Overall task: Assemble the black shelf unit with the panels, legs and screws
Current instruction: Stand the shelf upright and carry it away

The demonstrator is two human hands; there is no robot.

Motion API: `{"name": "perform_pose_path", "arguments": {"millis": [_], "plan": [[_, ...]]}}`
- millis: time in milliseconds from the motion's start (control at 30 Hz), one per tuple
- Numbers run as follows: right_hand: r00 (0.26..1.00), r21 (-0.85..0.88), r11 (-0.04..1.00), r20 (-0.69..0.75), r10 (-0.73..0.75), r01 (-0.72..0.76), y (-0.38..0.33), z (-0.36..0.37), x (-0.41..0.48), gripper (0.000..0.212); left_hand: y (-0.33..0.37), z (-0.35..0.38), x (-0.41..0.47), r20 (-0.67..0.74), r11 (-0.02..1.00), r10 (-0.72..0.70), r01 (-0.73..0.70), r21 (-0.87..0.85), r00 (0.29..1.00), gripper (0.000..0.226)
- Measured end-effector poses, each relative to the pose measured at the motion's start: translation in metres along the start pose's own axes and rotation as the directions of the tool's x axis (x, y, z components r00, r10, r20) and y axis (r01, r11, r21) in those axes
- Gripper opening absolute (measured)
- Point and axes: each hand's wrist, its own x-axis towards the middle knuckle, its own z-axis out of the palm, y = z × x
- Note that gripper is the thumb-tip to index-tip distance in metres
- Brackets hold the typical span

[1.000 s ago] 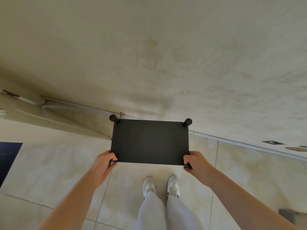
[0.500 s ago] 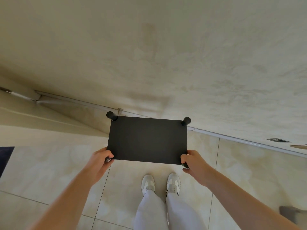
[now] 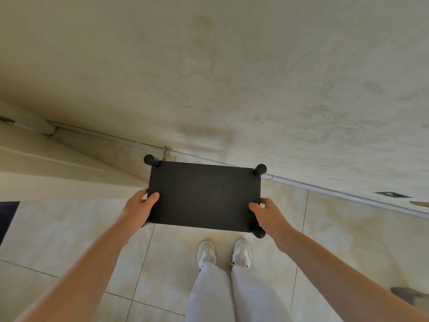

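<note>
Both hands slide forward along the short edges; left hand and right hand grip the black shelf unit between them, thumbs on top. It seems assembled, ready for placing by the wall.

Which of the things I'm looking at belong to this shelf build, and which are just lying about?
Belong to the job:
- black panel, held at both short ends by the left hand and right hand
- round black legs at its corners

Just lying about:
- small knob on the skirting
- metal plate near the skirting, right
- grey thing, bottom right, too blurred to name
</note>
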Motion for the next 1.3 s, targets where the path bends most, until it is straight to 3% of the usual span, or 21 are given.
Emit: {"name": "perform_pose_path", "arguments": {"millis": [200,367,533,667,1300], "plan": [[0.992,0.13,0.985,-0.079,-0.1,0.109,-0.018,0.006,0.01,0.043,0.022,0.007,0.01,-0.017,0.997,0.082,-0.082,0.011,0.996,0.047],[0.995,0.249,0.966,-0.087,-0.042,0.062,-0.026,0.008,0.025,0.037,0.037,0.016,0.022,0.0,0.993,0.026,-0.026,-0.114,1.0,0.032],[0.996,0.324,0.946,-0.084,0.019,0.009,-0.033,0.007,0.029,0.037,0.046,0.01,0.037,0.031,0.964,-0.079,0.085,-0.253,0.996,0.043],[0.992,0.37,0.929,-0.121,0.045,0.003,-0.033,0.013,0.033,0.039,0.047,0.01,0.043,0.043,0.951,-0.069,0.078,-0.298,0.997,0.031],[0.979,0.486,0.872,-0.201,0.047,0.058,-0.094,0.041,0.048,0.036,0.099,-0.039,0.105,0.091,0.964,0.004,0.02,-0.265,0.996,0.024]]}}
